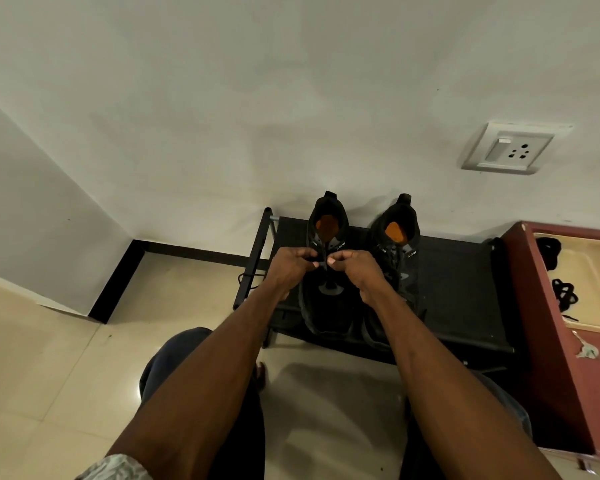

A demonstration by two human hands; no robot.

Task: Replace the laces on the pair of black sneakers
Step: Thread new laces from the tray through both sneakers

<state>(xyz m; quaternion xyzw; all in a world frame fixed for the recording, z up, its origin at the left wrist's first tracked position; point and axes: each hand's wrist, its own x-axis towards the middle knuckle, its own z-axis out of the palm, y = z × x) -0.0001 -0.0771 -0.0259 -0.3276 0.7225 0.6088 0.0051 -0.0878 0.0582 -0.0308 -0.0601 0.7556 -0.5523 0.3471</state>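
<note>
Two black sneakers with orange insoles stand side by side on a low black rack (465,289), heels toward the wall. Both my hands are over the left sneaker (326,313). My left hand (291,268) and my right hand (357,268) each have curled fingers that pinch a black lace (326,263) at the upper eyelets. The right sneaker (395,237) sits beside them, partly hidden by my right forearm; its lacing is dark and hard to make out. More black laces (565,296) lie coiled in a cream tray (596,271) at the right.
The cream tray rests on a red-brown cabinet (551,341) right of the rack. A white wall with a socket plate (510,150) stands behind the shoes. A loose black cord (246,278) hangs at the rack's left end. Beige floor tiles and my knees are below.
</note>
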